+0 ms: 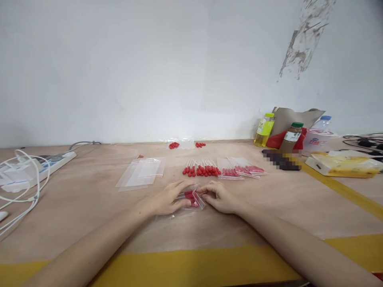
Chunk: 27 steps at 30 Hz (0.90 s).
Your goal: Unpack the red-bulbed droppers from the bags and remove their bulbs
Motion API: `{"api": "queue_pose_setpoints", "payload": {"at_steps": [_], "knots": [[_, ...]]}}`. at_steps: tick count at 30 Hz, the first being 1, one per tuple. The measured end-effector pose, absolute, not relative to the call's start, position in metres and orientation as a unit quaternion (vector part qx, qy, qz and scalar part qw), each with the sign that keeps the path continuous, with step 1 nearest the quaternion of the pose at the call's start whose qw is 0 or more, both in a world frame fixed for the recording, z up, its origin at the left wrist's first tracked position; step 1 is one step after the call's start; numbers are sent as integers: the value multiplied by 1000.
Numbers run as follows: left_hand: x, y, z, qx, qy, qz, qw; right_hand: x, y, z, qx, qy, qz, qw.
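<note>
Between my hands is a clear plastic bag (190,195) with red-tipped sticks inside, lying on its side near the table top. My left hand (172,198) grips it from the left, thumb in front and fingers behind. At the bag's right end, the bent fingers of my right hand (220,197) pinch the plastic edge. Just beyond lies a row of loose white sticks with red tips (202,169). To their right are several filled clear bags (239,168) with red tips showing through. Flat, unfilled clear bags (140,173) overlap on the left.
Two small groups of red pieces (174,146) lie on plastic by the wall. A power strip (56,165) with white cables is at left. Bottles (264,129), a blurred dark object (281,160) and a yellow-white packet (344,165) stand or lie at right. Yellow tape (194,267) lines the front edge.
</note>
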State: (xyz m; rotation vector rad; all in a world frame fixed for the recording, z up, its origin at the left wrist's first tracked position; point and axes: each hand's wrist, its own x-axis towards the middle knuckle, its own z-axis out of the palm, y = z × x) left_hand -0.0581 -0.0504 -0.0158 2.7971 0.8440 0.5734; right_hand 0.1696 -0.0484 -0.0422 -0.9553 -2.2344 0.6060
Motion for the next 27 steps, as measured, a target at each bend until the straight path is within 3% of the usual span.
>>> {"api": "queue_pose_setpoints", "payload": {"at_steps": [4,9,20,27], "knots": [[-67,-63,-23,929,312,169,101,161,-44,-49,-348,-831,287,325],[-68,-63,-35,919,317,211,105,154,-44,-43,-375,-843,259,285],[-67,-62,-33,909,345,205,115,146,-48,-47,-410,-808,228,355],[-67,-64,-30,914,332,201,122,146,-47,-41,-423,-834,197,295]]}}
